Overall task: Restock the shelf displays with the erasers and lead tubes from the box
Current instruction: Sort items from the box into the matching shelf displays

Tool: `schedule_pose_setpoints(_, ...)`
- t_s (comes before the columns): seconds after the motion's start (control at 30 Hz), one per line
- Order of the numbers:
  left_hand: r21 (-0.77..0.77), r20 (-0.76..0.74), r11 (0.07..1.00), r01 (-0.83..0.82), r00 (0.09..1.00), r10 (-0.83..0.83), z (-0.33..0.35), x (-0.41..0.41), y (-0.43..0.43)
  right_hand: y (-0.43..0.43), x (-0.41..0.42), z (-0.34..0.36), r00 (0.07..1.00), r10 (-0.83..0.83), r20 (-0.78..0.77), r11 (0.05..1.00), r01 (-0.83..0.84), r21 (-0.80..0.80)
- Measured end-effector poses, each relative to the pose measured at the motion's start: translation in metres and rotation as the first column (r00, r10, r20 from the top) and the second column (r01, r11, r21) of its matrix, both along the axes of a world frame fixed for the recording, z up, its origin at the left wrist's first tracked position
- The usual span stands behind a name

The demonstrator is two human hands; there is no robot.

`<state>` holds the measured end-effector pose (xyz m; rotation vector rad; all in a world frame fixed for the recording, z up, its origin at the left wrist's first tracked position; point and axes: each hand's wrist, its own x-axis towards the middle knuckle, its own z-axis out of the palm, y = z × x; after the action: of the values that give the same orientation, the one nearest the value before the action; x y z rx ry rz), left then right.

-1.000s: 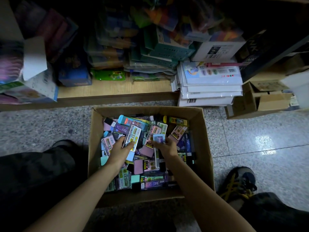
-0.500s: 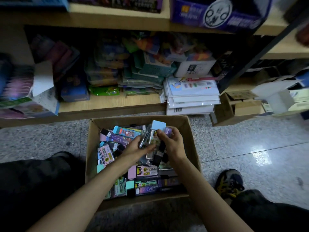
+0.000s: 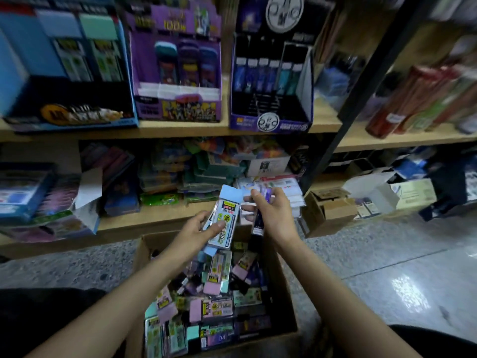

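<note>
An open cardboard box (image 3: 289,298) on the floor holds several erasers and lead tubes (image 3: 216,306). Above its far end my left hand (image 3: 198,228) grips a small stack topped by a light blue lead tube pack (image 3: 227,215). My right hand (image 3: 273,215) holds a dark purple tube (image 3: 258,223), fingers curled round it. On the upper shelf stand three displays: a blue one (image 3: 64,73), a purple one (image 3: 178,73) and a black and purple one (image 3: 271,81).
The lower shelf (image 3: 160,218) is packed with stationery packs and a stack of white paper packs (image 3: 284,184). Small cardboard boxes (image 3: 327,210) sit on the floor at the right. A dark metal upright (image 3: 361,81) divides the shelving. My knees flank the box.
Both hands have lifted out of the box with the picked items, rising toward the shelf. My view has tilted up, bringing the upper shelf displays into sight.
</note>
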<state>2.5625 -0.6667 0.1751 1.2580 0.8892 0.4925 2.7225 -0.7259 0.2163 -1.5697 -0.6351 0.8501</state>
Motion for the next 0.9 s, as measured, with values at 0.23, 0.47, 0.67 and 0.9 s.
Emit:
schedule_pose_setpoints(0.23,0.189,0.013,0.982,0.002,1.0,-0.005,0.066,-0.011,0.035,0.005,0.015,0.085,0.979,0.095,0.182,0.991,-0.111,0.077)
schedule_pose_setpoints(0.47,0.199,0.158,0.979,-0.047,0.987,0.015,0.128,-0.004,0.053,0.017,0.01,0.136,0.86,0.502,0.089,0.854,-0.509,0.105)
schedule_pose_setpoints(0.67,-0.002,0.325,0.997,-0.079,0.943,0.076,0.156,0.009,0.052,0.03,0.005,0.15,0.874,0.478,0.087,0.87,-0.485,0.087)
schedule_pose_setpoints(0.9,0.076,0.336,0.996,-0.039,0.942,0.012,0.162,0.019,0.06,0.041,0.016,0.163,0.843,0.467,0.267,0.877,-0.48,-0.019)
